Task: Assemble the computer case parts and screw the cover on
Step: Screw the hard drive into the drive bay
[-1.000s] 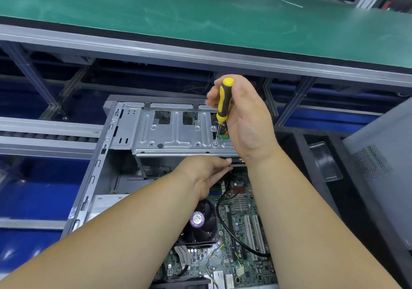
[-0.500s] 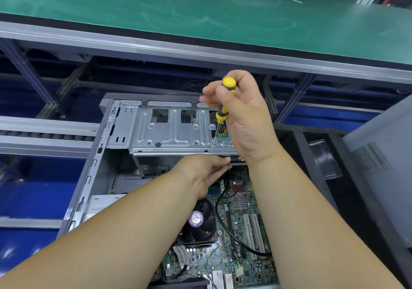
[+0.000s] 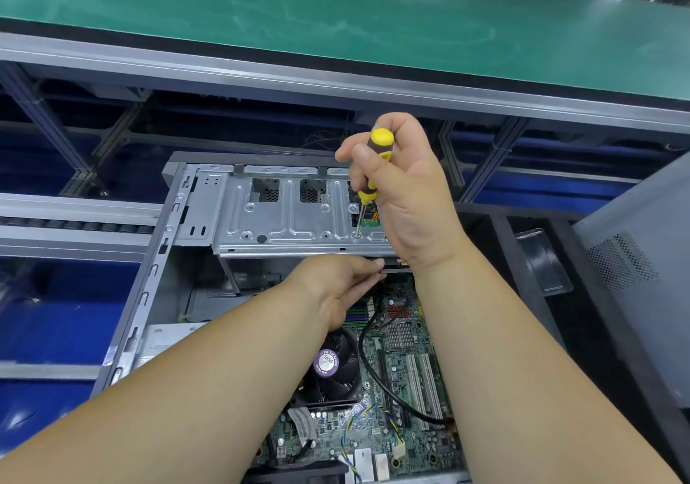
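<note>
Below, our left hand (image 3: 338,289) pinches a dark part under the near edge of the drive cage (image 3: 283,218) in the open computer case (image 3: 157,259), while our right hand (image 3: 407,200) grips the screwdriver (image 3: 375,170), tip on the cage's right end.

Open computer case (image 3: 149,297) lies on its side, motherboard (image 3: 407,338) exposed. Yellow-black screwdriver (image 3: 369,181) stands near-upright, tip seated in the silver drive cage (image 3: 283,222).

R hand (image 3: 403,192) curled high; L hand (image 3: 338,289) pinching below.
</note>
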Available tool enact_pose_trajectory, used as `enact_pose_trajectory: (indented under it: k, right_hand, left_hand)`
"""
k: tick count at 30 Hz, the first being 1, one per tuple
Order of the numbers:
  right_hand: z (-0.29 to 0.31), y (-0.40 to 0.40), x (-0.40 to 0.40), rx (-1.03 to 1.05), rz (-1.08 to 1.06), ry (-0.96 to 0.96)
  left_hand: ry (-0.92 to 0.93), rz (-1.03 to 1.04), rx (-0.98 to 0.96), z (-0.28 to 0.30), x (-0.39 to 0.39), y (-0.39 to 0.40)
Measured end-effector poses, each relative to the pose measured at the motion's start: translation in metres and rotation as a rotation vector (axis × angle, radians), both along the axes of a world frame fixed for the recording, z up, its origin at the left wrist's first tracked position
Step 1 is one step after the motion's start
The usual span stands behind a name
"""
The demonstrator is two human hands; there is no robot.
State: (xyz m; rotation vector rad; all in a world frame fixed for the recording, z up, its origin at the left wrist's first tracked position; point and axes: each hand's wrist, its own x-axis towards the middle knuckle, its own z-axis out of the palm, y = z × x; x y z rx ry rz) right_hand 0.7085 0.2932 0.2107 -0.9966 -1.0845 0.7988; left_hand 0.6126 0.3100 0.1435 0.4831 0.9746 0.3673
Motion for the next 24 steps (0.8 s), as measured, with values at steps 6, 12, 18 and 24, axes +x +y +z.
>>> enact_pose_trajectory:
  k: [6, 12, 18, 24]
  right_hand:
    - [0.0003, -0.0007, -0.0016, 0.017, 0.022, 0.048]
    - [0.0003, -0.0006, -0.0036, -0.01, 0.006, 0.019]
    - [0.0001, -0.0022, -0.0038, 0.015, 0.012, 0.039]
    - [0.0011, -0.0021, -0.0039, -0.007, 0.044, 0.042]
  left_hand:
    - [-0.011, 0.003, 0.002, 0.0011, 0.0001, -0.0003]
    - [-0.004, -0.001, 0.003, 0.002, -0.0011, -0.0003]
    - [-0.009, -0.007, -0.007, 0.0016, -0.0013, 0.0002]
    - [-0.007, -0.012, -0.004, 0.0007, -0.0012, 0.0006]
